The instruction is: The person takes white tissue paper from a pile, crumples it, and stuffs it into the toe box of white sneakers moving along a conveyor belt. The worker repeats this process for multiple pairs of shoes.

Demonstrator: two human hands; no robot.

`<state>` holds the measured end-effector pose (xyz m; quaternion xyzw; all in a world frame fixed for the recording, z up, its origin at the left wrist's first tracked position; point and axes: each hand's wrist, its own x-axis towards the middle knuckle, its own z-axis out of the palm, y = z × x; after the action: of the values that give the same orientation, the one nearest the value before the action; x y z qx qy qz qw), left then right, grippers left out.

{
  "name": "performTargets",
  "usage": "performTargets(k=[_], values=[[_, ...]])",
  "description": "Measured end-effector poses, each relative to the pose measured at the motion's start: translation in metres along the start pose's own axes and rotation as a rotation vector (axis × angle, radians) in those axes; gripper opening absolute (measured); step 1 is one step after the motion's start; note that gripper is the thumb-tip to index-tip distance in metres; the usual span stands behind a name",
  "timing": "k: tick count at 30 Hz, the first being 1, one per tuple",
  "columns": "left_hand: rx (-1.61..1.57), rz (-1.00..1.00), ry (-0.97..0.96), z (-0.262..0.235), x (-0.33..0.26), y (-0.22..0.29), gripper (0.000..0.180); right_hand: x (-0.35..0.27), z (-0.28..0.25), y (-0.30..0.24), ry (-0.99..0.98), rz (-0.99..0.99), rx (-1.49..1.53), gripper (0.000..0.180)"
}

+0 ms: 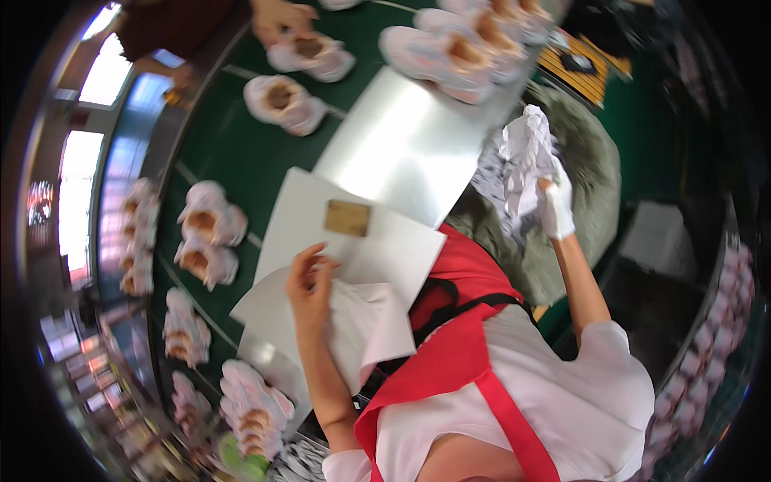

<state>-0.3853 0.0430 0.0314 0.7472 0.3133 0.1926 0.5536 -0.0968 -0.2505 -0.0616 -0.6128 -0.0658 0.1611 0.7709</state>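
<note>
My right hand [556,207], in a white glove that leaves fingertips bare, grips a bunch of crumpled white paper [528,153]. The bunch is above a large grey-green sack [590,153] with more crumpled paper [491,175] at its opening. My bare left hand [310,277], fingers loosely bent and apart, is over white paper sheets [297,217] on a shiny metal board [401,136]. It holds nothing that I can see. Near its fingers, a small brown block [347,218] lies on the sheets. One loose sheet [369,317] curls beside my left wrist.
Pale shoes [285,104] stand on a green belt to the left, others [458,52] on the board's far end. Another person's hand [283,20] touches a shoe at the top. A yellow slatted piece [574,72] lies far right; a shoe rack [695,361] stands right.
</note>
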Motion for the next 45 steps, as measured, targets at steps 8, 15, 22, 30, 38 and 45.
performTargets(k=[8, 15, 22, 30, 38, 45], values=[[-0.211, -0.010, 0.068, -0.010, -0.024, 0.026, 0.027, -0.082, 0.238, -0.055, -1.055, -0.297, -0.556, 0.038], [0.210, 0.177, 0.086, -0.041, -0.044, 0.018, 0.018, -0.087, 0.297, -0.031, -1.183, 0.028, -0.271, 0.051], [0.080, 0.143, 0.416, -0.063, -0.049, 0.008, 0.016, -0.071, 0.310, -0.049, -1.106, -0.172, -0.397, 0.040], [-0.029, 0.037, 0.453, -0.077, -0.051, 0.005, 0.019, -0.059, 0.327, -0.067, -1.026, 0.097, -0.088, 0.045], [0.049, 0.034, 0.597, -0.088, -0.049, -0.018, 0.020, -0.044, 0.325, -0.055, -1.052, 0.354, -0.104, 0.039], [0.141, 0.093, 0.536, -0.085, -0.050, -0.010, 0.021, -0.031, 0.327, -0.063, -1.130, 0.314, -0.378, 0.034]])
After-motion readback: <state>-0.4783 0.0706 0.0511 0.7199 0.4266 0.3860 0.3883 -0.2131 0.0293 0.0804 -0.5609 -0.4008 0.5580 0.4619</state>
